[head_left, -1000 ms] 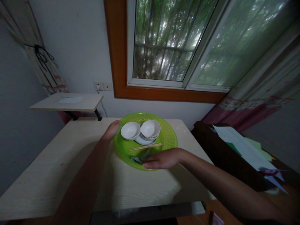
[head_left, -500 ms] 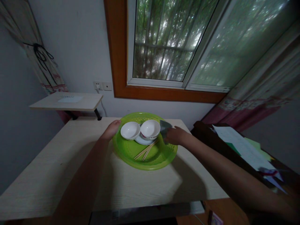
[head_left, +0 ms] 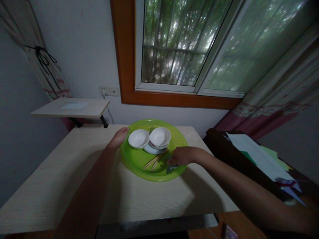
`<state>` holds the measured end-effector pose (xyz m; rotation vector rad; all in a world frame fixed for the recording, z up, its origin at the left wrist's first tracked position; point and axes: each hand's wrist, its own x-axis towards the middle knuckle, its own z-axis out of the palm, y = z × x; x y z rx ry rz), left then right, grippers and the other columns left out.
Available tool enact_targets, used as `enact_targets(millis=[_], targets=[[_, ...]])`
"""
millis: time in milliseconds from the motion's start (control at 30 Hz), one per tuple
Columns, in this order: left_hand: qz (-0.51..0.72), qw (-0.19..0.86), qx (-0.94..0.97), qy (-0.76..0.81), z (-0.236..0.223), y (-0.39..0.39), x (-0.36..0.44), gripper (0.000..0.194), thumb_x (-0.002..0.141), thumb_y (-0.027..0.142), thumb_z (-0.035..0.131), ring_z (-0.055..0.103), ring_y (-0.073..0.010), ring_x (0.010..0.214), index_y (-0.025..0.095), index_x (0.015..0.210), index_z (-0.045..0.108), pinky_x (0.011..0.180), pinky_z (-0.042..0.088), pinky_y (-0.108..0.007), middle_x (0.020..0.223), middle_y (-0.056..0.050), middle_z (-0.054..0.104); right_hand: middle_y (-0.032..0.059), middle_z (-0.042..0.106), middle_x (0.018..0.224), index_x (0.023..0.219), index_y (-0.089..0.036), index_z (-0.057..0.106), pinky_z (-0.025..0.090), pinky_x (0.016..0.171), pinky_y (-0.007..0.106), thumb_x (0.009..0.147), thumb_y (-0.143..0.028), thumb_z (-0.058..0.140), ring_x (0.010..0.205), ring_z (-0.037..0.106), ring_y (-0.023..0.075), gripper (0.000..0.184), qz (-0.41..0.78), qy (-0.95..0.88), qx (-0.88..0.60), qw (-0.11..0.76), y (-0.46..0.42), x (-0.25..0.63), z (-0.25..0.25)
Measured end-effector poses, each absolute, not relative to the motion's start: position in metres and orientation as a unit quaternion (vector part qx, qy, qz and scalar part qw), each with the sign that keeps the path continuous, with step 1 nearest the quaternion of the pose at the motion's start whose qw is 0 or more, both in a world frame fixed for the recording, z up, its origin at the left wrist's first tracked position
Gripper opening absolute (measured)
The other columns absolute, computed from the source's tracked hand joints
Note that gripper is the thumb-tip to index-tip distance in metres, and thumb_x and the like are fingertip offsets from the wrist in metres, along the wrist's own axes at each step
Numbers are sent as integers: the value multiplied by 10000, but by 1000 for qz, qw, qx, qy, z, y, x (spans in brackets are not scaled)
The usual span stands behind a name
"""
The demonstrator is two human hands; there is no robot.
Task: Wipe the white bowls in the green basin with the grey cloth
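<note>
A round green tray (head_left: 139, 171) lies on the light wooden table. My left hand (head_left: 120, 136) is closed on its left rim, with the thumb on top. In my right hand (head_left: 181, 155) is a crumpled grey cloth (head_left: 171, 169), pressed to the tray's right front part. Toward the back of the tray a white bowl (head_left: 138, 138) sits beside a stack of white bowls (head_left: 160, 136). Under them a white plate (head_left: 152, 150) shows in part. Wooden chopsticks (head_left: 155, 161) lie in front of the plate, left of the cloth.
The table (head_left: 139, 202) reaches the wall below a window (head_left: 184, 43). A small raised shelf (head_left: 72, 108) with a paper label stands at the back left. Papers (head_left: 259, 159) lie on a dark surface to the right.
My right hand has moved with the cloth from the tray's right back edge toward its front. The cloth, spread before, is now bunched under the fingers. My left hand stays put.
</note>
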<state>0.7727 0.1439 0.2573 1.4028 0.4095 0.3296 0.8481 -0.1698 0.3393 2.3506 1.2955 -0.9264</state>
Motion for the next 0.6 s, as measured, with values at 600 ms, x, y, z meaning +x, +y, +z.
enact_targets(millis=[600], targets=[[153,716,653,192,254,147,774,333,779,477,764,725,-295,831,152,845,743,737,537,-352,714,-87,757,234,770,1022,975,-120,812,511,945,476,1016,-425,490,1038,732,354,445,-161,424,867,205,-194,848,348]])
